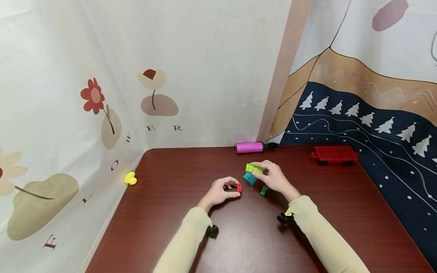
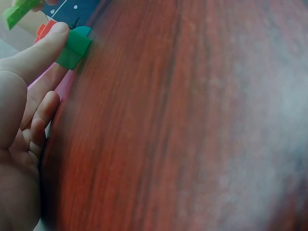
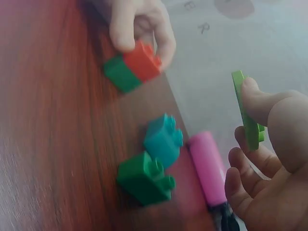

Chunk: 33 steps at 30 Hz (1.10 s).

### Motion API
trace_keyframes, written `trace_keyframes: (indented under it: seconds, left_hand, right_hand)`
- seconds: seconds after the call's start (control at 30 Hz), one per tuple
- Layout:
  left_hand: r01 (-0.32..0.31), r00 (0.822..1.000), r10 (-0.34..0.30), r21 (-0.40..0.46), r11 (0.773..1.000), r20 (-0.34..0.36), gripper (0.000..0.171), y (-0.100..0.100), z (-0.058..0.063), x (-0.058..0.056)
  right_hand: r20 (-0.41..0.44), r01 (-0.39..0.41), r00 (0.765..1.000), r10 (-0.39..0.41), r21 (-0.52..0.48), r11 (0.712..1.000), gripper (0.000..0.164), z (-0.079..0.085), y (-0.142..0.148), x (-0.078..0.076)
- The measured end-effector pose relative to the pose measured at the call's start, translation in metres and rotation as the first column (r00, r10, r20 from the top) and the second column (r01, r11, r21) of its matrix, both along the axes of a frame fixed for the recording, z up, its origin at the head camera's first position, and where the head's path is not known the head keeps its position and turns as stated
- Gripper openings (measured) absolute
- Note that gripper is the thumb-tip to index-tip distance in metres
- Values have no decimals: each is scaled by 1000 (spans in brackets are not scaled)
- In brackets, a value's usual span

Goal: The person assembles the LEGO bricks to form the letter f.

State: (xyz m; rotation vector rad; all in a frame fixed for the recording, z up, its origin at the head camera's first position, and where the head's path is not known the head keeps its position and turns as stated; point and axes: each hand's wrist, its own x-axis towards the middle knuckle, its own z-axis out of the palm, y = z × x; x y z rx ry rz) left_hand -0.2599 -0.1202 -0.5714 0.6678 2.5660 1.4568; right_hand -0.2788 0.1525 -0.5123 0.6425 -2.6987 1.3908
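My left hand (image 1: 220, 191) pinches a red toy building brick (image 1: 239, 187) between thumb and fingers, low over the table. In the right wrist view a green brick (image 3: 122, 74) sits directly beneath the red one, seemingly joined to it. My right hand (image 1: 273, 179) grips a flat lime-green building brick (image 3: 245, 110) by its edges, raised above the table. Below it a teal brick (image 3: 162, 139) rests on the tabletop. Close to the teal brick stands another green brick (image 3: 144, 180), studs showing.
A pink cylinder with a black end (image 1: 250, 147) lies along the back edge of the brown table (image 1: 164, 227). At the back right is a red toy wagon (image 1: 336, 153). A yellow toy (image 1: 130, 178) sits on the left edge. Printed cloth (image 1: 211, 76) hangs behind.
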Motion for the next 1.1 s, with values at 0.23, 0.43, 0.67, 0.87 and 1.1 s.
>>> trace_keyframes:
  seconds: [0.23, 0.43, 0.67, 0.87, 1.1]
  left_hand:
    - [4, 1000, -4, -13, 1000, -9, 33, 1, 0, 2]
    - [4, 1000, -4, -24, 1000, -25, 36, 1, 0, 3]
    - [-22, 1000, 22, -14, 1000, 5, 37, 1, 2, 2]
    - [-28, 1000, 28, -3, 1000, 8, 38, 1, 1, 1]
    - [-21, 1000, 21, -9, 1000, 7, 37, 1, 2, 1]
  right_hand:
    - [-65, -70, 995, 71, 8, 997, 35, -1, -16, 10]
    - [-90, -125, 987, 131, 68, 990, 29, -7, -30, 18]
    - [-83, -181, 978, 193, 136, 974, 25, -13, -40, 24]
    - [-110, -195, 970, 216, 171, 966, 26, -15, -42, 24]
    - [-141, -173, 969, 204, 205, 963, 26, -15, -43, 25]
